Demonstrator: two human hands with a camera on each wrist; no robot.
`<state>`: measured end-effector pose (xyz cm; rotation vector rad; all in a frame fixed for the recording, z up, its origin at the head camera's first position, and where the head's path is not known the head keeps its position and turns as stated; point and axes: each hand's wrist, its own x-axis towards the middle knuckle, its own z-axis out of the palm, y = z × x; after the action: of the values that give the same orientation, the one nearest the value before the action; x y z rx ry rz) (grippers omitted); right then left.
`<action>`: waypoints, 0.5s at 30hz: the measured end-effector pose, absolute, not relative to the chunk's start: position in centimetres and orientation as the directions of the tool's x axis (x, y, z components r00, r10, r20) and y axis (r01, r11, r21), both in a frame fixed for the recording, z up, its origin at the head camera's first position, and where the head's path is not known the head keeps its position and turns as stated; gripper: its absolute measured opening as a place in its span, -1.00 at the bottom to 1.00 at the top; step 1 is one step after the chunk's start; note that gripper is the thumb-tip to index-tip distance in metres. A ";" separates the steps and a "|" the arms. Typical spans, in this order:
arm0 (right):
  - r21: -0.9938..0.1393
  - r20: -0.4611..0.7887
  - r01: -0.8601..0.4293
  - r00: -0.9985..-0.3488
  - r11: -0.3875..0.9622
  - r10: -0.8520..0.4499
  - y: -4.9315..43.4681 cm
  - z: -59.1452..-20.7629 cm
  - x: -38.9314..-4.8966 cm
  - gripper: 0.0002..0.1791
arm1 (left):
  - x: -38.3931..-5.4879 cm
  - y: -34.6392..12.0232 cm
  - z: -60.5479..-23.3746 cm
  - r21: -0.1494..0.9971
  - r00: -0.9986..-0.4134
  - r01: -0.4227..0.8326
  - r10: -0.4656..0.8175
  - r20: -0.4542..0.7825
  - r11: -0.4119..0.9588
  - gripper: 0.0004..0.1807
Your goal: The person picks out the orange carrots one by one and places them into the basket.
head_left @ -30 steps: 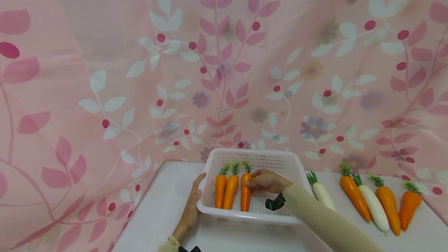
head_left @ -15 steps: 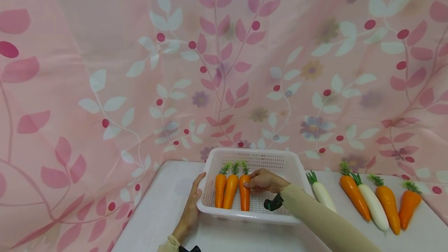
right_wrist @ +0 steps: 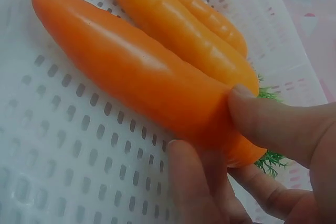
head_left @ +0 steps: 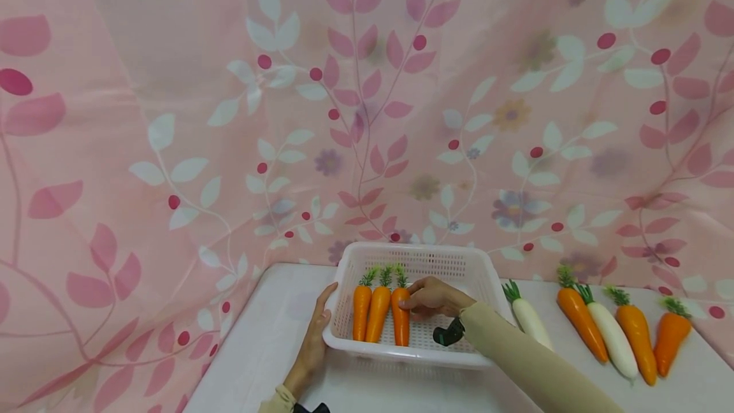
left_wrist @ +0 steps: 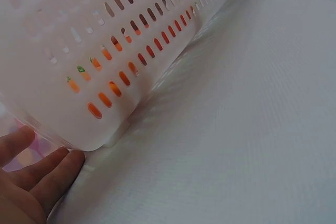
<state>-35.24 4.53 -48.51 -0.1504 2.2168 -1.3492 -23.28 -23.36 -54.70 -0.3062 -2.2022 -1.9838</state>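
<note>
My right hand (head_left: 440, 296) reaches into a white perforated plastic basket (head_left: 413, 354) and pinches an orange carrot (head_left: 401, 326) near its leafy end. In the right wrist view the thumb (right_wrist: 273, 121) lies over the carrot's thick end, with fingertips (right_wrist: 186, 166) along its side. Two more carrots, one beside it (head_left: 378, 314) and one farther left (head_left: 360, 314), lie parallel in the basket, green tops toward the back. At the basket's left end, my left hand (head_left: 312, 340) rests its extended fingers against the outside; the left wrist view shows those fingers (left_wrist: 55, 174) at the corner.
Right of the basket on the white table (head_left: 241, 336) lie a white radish (head_left: 530, 320), a carrot (head_left: 582, 324), a second white radish (head_left: 612, 340) and two further carrots, one longer (head_left: 636, 340) and one at the far right (head_left: 671, 340). A pink floral curtain (head_left: 367, 113) hangs behind.
The carrot in my right hand has shifted slightly left, closer to the other two, and straightened alongside them. My left hand and the basket stay where they were.
</note>
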 end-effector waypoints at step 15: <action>-0.816 -0.411 0.178 -0.848 0.550 -0.334 4.5 -48.4 -35.1 -0.35 | -23.1 -23.3 -54.7 0.958 -0.966 0.257 0.043 0.253 0.130 -0.40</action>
<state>-35.13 4.55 -48.42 -0.1256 2.2552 -1.2704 -23.11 -23.34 -54.73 -0.2993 -2.2316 -1.9478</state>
